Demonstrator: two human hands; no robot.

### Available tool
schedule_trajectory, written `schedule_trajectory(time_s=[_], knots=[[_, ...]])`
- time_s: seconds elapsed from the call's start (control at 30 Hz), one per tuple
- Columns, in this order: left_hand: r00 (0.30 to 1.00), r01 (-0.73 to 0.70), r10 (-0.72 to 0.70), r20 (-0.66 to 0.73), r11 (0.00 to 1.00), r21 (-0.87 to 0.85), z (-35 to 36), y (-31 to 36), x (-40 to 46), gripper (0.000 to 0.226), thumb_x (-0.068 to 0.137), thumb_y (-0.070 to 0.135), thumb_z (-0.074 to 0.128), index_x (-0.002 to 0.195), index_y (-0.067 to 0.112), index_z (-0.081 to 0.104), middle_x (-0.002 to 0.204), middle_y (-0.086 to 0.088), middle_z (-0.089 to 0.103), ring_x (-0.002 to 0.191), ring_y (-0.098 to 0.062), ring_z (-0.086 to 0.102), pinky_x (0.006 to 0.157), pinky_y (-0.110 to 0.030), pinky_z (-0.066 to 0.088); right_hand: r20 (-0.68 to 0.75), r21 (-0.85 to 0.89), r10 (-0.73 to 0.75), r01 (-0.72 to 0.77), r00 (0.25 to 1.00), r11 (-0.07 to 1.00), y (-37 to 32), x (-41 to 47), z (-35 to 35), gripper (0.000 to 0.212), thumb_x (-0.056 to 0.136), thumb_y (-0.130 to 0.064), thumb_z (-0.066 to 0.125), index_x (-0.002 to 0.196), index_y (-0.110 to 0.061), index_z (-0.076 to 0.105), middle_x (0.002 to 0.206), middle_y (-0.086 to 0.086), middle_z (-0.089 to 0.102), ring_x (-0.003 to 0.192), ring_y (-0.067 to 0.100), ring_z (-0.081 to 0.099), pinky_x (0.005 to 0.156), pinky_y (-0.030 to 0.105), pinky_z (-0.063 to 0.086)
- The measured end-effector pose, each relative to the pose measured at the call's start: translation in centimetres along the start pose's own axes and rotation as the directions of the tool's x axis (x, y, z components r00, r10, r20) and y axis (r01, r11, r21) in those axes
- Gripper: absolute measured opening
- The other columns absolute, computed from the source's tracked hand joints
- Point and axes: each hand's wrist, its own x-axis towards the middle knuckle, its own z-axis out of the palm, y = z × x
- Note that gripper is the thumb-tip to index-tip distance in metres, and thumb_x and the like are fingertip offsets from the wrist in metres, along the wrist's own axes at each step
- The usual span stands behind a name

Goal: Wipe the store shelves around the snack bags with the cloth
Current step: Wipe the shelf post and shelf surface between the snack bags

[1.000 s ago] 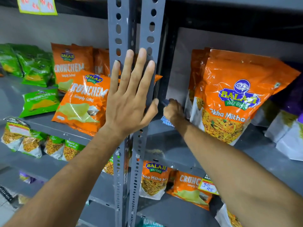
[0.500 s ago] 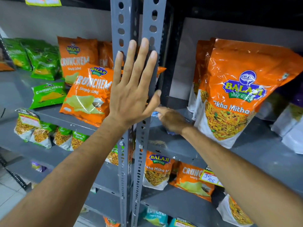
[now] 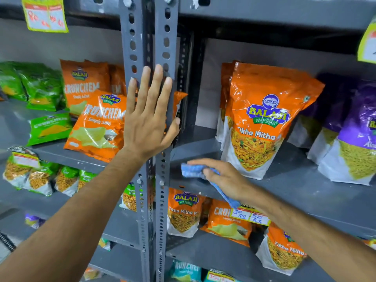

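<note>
- Grey metal store shelves [image 3: 305,192] fill the wall, stocked with snack bags.
- His left hand [image 3: 146,123] lies flat and open against the perforated upright posts [image 3: 150,47].
- His right hand [image 3: 225,180] grips the blue cloth [image 3: 191,170], pressing it on the shelf board.
- The cloth sits just beside the orange Tikha Mitha bag [image 3: 262,123], at its lower left.

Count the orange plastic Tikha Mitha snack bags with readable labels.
3 Tikha Mitha bags: one beside the right hand; two on the shelf below, centre and right. Orange bags behind the first may be more.
</note>
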Motion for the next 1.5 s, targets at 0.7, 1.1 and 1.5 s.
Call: schedule_trajectory(time_s=[0.7,1.1,1.5], knots=[[0.932,-0.065,0.181,0.314,0.936,-0.346,0.2,10.5,-7.2,0.065,0.103,0.02,0.045,0.16,-0.005,0.027,0.172,-0.023,0.022,0.162,-0.036,0.017,0.13,-0.056,0.025,-0.051,-0.492,-0.082,0.046,0.995,0.87,0.0,-6.2,-1.0,0.046,0.102,-0.009,0.049,0.143,-0.029,0.055,0.154,-0.004,0.051,0.14,0.015,0.046,0.114,0.033,0.039],[0.497,0.298,-0.092,0.863,0.952,-0.07,1.4,15.9,-7.7,0.125,0.083,0.095,0.009,0.164,0.002,0.021,0.174,-0.017,0.017,0.162,-0.028,0.017,0.133,-0.042,0.013,-0.147,-0.448,0.121,-0.176,0.982,0.877,4.9,-14.5,-8.6,0.044,0.107,-0.016,0.043,0.143,-0.041,0.052,0.155,-0.022,0.045,0.147,-0.001,0.033,0.116,0.029,0.034],[0.476,0.252,-0.125,0.871,0.968,0.001,1.6,16.0,-7.5,0.131,0.076,0.101,0.001,0.166,0.008,0.018,0.175,-0.011,0.016,0.163,-0.023,0.016,0.134,-0.04,0.011,-0.553,-0.187,0.323,-0.492,0.768,0.85,10.8,-10.1,-18.1,0.043,0.102,-0.013,0.043,0.137,-0.033,0.06,0.122,0.012,0.071,0.114,0.033,0.063,0.09,0.039,0.048]])
